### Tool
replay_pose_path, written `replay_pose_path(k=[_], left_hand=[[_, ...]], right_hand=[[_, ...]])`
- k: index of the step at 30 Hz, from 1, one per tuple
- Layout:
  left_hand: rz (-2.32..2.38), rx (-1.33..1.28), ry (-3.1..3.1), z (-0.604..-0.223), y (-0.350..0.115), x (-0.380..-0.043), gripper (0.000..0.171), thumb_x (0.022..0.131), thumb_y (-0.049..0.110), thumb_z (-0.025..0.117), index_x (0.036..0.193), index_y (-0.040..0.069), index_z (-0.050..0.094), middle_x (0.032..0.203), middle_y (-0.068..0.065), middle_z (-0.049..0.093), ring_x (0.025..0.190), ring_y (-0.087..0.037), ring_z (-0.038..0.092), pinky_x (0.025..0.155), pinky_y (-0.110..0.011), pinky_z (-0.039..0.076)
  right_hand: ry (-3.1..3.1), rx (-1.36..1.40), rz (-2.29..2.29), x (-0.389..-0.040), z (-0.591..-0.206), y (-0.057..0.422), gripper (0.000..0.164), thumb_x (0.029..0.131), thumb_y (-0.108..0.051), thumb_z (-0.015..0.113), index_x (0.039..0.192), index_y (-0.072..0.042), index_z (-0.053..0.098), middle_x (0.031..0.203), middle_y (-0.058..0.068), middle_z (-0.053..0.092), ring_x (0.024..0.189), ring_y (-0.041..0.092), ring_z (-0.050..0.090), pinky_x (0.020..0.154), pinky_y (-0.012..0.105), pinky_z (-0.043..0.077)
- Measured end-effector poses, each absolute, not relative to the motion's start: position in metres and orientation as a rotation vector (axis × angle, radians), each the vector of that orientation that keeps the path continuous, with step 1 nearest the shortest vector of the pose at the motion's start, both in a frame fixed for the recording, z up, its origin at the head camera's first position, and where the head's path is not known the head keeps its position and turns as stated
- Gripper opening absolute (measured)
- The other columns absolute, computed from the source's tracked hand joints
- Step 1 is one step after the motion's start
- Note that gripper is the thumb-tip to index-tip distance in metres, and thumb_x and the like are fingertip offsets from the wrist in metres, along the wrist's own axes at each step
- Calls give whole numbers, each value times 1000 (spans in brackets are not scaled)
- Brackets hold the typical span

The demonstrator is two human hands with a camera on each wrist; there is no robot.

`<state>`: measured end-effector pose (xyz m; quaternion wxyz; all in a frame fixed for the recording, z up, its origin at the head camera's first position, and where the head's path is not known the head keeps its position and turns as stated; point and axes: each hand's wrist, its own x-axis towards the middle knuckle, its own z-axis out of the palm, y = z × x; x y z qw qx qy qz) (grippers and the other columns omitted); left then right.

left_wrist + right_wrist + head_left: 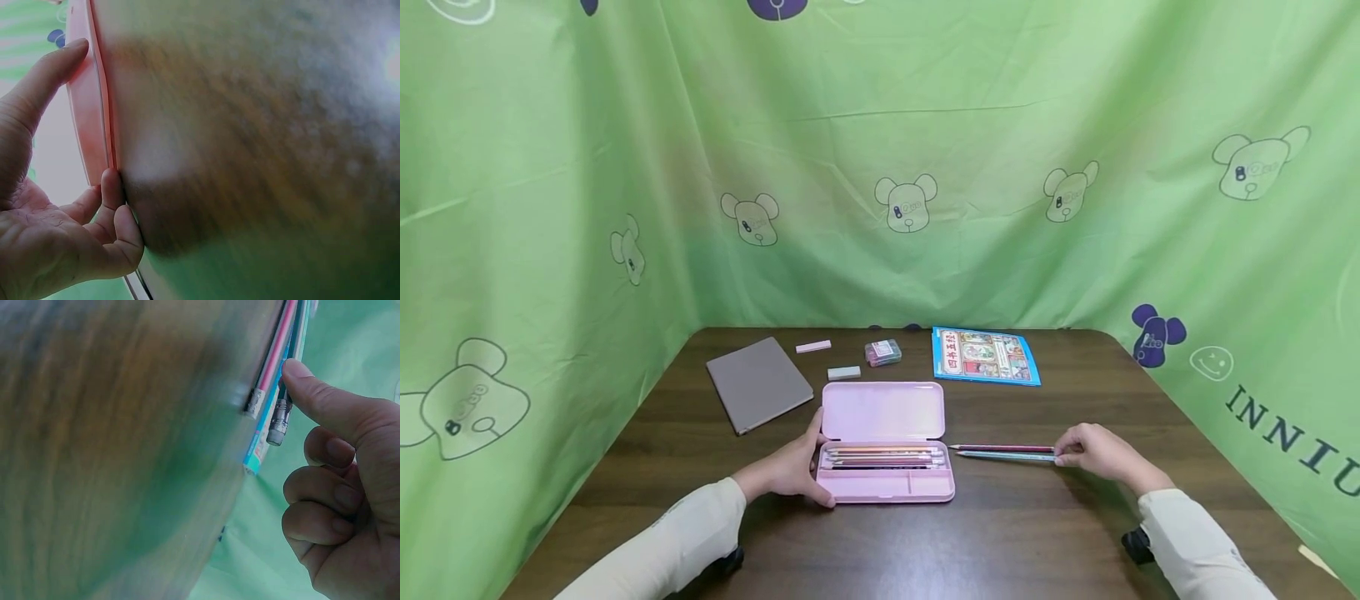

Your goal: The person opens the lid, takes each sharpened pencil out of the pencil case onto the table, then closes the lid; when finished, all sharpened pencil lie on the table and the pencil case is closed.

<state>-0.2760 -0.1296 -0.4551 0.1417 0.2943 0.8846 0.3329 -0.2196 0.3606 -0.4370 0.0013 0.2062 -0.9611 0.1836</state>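
Observation:
A pink pencil case point(882, 410) lies with its lid folded back on the table, several pencils point(883, 458) in its long upper compartment. My left hand point(784, 468) holds the case's left end, thumb at the front corner and fingers at the side. In the left wrist view, the thumb and fingertips touch the pink wall point(87, 119). To the right of the case, my right hand point(1097, 454) pinches a light blue-green pencil point(1003, 456) near its eraser end, between thumb and index finger. A dark pink pencil point(1000, 447) lies right alongside it.
Behind the case are a grey notebook point(760, 385), a slim pink bar point(813, 347), a white eraser point(844, 373), a small clear box point(882, 352) with coloured contents and a blue picture booklet point(987, 357). A green printed curtain point(910, 275) surrounds the brown table point(1000, 533).

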Motion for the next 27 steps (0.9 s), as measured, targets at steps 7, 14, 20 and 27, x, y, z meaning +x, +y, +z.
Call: replay_pose_path(k=[7,14,20,27], left_hand=[[963,859,2544,-455,-130,-277,136,59,32,87,143,-6,-11,127,-16,47,94,-19,52,84,-36,44],[963,839,2545,-455,-129,-276,135,59,32,87,144,-5,-11,129,-16,47,95,-19,52,85,-36,44],[950,850,2547,-456,-128,-274,135,59,30,88,143,-6,-11,129,-18,46,101,-21,52,89,-40,42],[949,864,2552,-455,-130,-274,134,60,37,86,143,-5,-11,128,-18,46,100,-22,52,90,-41,43]], right_hand=[[-3057,566,547,-222,-439,357,3,76,-17,74,76,-15,71,77,-6,68,68,-3,54,60,25,44],[-3073,465,561,-221,-440,352,5,75,-18,74,75,-17,70,72,-10,64,61,-2,45,55,23,38],[-3068,451,521,-223,-443,350,5,75,-17,75,75,-17,70,72,-9,64,62,-1,46,56,24,39],[-3057,348,503,-225,-442,341,5,75,-18,74,76,-18,70,69,-8,60,60,6,42,54,25,35]])
